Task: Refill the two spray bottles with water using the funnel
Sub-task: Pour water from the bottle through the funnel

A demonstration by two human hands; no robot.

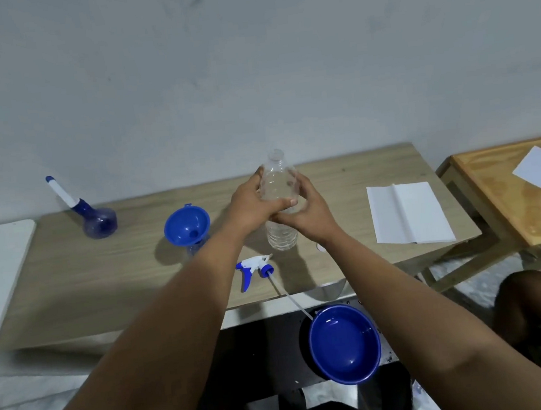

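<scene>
A clear plastic water bottle [281,236] stands uncapped at the middle of the wooden table [111,286]. My left hand [252,203] and my right hand [306,209] both wrap around its upper half. Left of it a blue funnel [187,225] sits in the mouth of a spray bottle [197,247], which it mostly hides. A second blue spray bottle [97,221] with a white and blue nozzle stands at the back left. A detached white and blue trigger sprayer head [255,269] lies on the table in front of the water bottle, its tube pointing over the front edge.
A blue bowl [344,343] sits below the table's front edge, near my lap. White folded paper [407,213] lies on the right of the table. A second wooden table [506,195] with a white sheet stands at the right. A small white cap [321,248] peeks out beside my right wrist.
</scene>
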